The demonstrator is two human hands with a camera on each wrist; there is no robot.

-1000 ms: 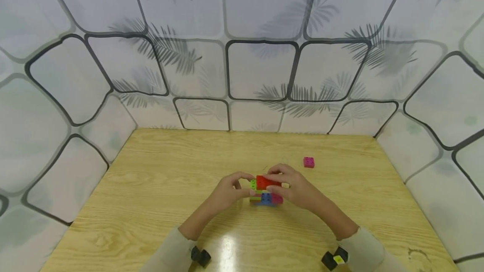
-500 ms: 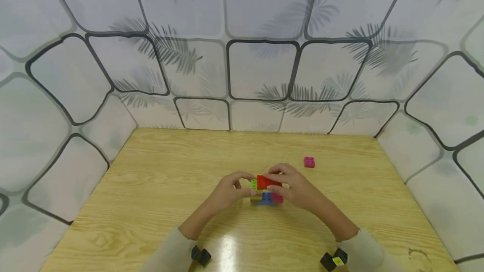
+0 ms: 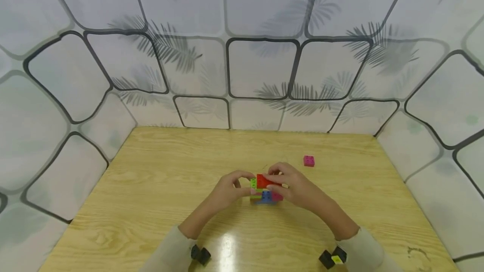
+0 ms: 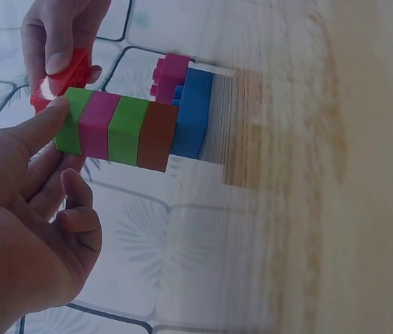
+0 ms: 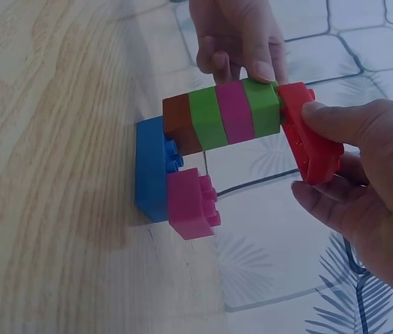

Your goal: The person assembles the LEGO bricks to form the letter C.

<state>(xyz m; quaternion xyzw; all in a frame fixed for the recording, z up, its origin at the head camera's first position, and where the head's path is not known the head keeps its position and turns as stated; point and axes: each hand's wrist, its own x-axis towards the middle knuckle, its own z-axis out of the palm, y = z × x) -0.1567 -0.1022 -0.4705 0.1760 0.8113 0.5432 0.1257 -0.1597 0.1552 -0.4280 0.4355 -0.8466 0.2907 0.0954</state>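
Observation:
A blue brick (image 5: 151, 170) lies on the table as a base. On one end of it rises a column of a brown brick (image 5: 182, 124), a green brick (image 5: 208, 118), a magenta brick (image 5: 234, 111) and a top green brick (image 5: 262, 108). A pink brick (image 5: 189, 205) sits on the base's other end. My left hand (image 3: 228, 190) pinches the top green brick between thumb and fingers. With thumb and fingers, my right hand (image 3: 298, 188) holds a longer red brick (image 5: 311, 139) right at the column's top, slightly tilted and overhanging toward the pink brick's side.
Farther back and to the right, a loose pink brick (image 3: 309, 161) lies on the wooden table (image 3: 170, 158). A patterned wall covering (image 3: 261, 70) encloses the table's back and both sides.

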